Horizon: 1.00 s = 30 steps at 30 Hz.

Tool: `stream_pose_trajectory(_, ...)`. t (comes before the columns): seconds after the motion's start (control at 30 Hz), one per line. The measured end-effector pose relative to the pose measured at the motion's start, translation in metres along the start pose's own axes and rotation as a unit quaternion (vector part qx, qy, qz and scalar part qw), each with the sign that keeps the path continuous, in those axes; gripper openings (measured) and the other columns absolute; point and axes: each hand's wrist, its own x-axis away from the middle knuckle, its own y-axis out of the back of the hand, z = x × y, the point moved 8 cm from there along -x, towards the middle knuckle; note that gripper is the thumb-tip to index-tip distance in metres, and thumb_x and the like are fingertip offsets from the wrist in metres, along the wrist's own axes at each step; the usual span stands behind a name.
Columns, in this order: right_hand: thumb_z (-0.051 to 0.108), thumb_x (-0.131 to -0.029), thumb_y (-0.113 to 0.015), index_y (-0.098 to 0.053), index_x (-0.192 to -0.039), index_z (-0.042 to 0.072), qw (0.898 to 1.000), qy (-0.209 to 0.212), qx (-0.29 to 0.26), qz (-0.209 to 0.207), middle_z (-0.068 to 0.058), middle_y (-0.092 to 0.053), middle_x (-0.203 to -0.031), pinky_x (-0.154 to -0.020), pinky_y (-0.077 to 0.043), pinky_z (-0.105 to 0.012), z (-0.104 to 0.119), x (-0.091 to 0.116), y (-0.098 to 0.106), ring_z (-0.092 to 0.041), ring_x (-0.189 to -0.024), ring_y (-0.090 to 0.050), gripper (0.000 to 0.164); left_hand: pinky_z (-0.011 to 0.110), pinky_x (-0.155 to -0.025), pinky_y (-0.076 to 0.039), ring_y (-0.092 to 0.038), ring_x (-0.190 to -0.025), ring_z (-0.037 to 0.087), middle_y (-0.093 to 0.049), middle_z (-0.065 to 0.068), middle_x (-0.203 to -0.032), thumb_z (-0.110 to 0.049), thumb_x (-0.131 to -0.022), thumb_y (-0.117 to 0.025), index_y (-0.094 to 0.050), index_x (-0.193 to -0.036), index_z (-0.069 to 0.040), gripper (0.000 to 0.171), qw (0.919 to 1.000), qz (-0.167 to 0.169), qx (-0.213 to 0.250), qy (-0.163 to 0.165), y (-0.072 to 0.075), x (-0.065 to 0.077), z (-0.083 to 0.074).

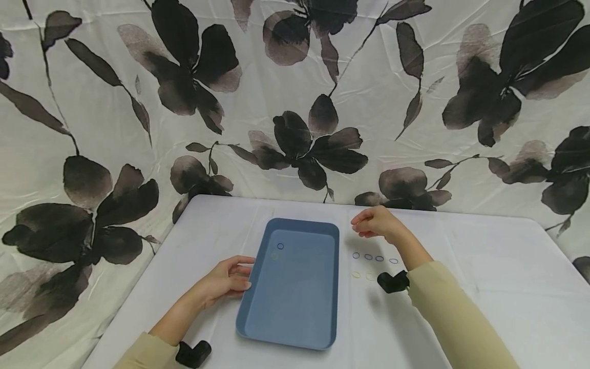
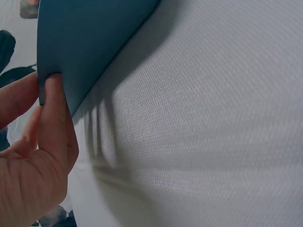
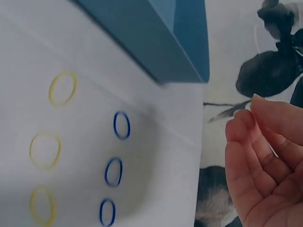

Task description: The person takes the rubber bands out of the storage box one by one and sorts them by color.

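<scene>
My left hand [image 1: 229,279] pinches the left rim of a blue tray [image 1: 295,328], thumb on the rim and fingers against its outer wall. The grip also shows in the left wrist view, with fingers [image 2: 53,118] on the tray wall [image 2: 90,42]. Inside the tray, near its far left corner, lie a thin blue ring [image 1: 280,246] and a thin yellow ring [image 1: 274,255]. Above the table right of the tray, my right hand [image 1: 379,223] hangs with loosely curled fingers and nothing visible in them. Beneath it are several blue rings [image 3: 121,125] and yellow rings [image 3: 62,88].
A white cloth covers the table [image 1: 498,287]. Directly behind it hangs a floral curtain [image 1: 405,92]. Black wrist cameras sit by both sleeves; the right one [image 1: 392,282] overlaps the yellow ring row in the head view.
</scene>
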Motion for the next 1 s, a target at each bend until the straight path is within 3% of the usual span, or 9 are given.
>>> stream_pose_trajectory(0.7,-0.002,-0.079,-0.068,-0.065,-0.098,-0.01,0.999,0.021,-0.012,0.032,-0.001,-0.063,-0.071,-0.061,-0.049,-0.027,0.02,-0.021,-0.06,-0.012,-0.062,-0.055,0.021,0.032,-0.071,-0.052,-0.059,-0.087,0.019,-0.052,0.02,-0.114,0.006,-0.082,-0.062,-0.035,-0.136,0.006,0.06,1.0,0.004,0.005,-0.001,0.0,-0.003,0.001)
stream_pose_trajectory(1.0,-0.006,-0.076,-0.069,-0.066,-0.096,-0.01,0.997,0.05,-0.003,0.063,-0.001,-0.06,-0.066,-0.062,-0.05,-0.026,0.035,-0.027,-0.1,-0.01,-0.062,-0.056,0.021,0.032,-0.071,-0.052,-0.06,-0.087,0.018,-0.053,0.02,-0.115,0.005,-0.082,-0.063,-0.035,-0.136,0.006,0.061,1.0,-0.001,0.006,0.001,0.001,-0.002,0.002)
